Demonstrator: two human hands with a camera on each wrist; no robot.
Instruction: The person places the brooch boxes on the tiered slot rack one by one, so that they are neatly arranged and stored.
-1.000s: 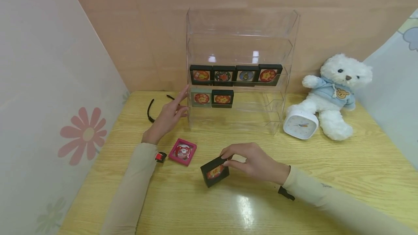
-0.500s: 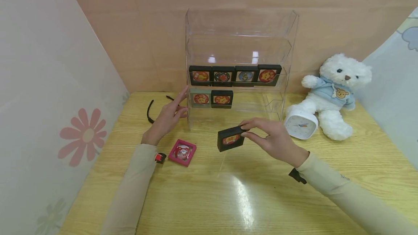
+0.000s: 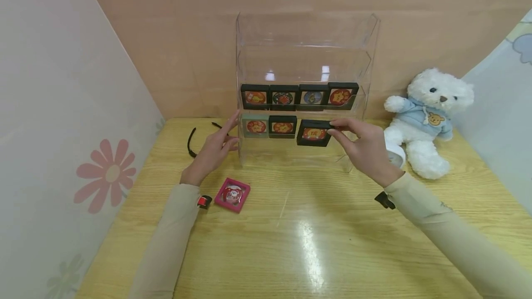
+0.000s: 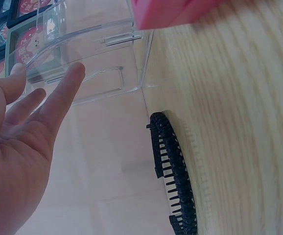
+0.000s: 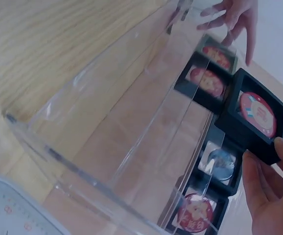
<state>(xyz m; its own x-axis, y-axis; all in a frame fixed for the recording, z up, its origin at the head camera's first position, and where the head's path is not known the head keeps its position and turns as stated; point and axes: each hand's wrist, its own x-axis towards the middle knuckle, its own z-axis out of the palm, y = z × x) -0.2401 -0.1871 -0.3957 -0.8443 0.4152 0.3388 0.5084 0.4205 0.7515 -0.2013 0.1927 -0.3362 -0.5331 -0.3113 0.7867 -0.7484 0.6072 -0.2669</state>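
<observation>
Between thumb and fingers my right hand [image 3: 363, 146] pinches a black-framed badge case [image 3: 313, 134] by its right upper corner. The case, with a red and orange round badge inside, is in front of the fourth tier of a clear acrylic rack [image 3: 307, 63]. To its left on that tier stand a grey-green case [image 3: 255, 126] and a black case [image 3: 282, 127]. Several black cases [image 3: 312, 98] line the tier above. My left hand [image 3: 211, 153], fingers extended, touches the rack's left side; the left wrist view shows its palm [image 4: 19, 156] beside the clear panel.
A pink case [image 3: 232, 194] lies flat on the wooden table [image 3: 249, 253]. Behind the left hand is a black toothed headband [image 4: 173, 171]. On the right, a white teddy bear [image 3: 432, 123] sits with a white clock [image 5: 14, 210], partly hidden by the right hand in the head view.
My right hand has lifted the black badge case from low over the table, up and away to the rack's fourth tier, turning it to face front. My left hand has stayed put.
</observation>
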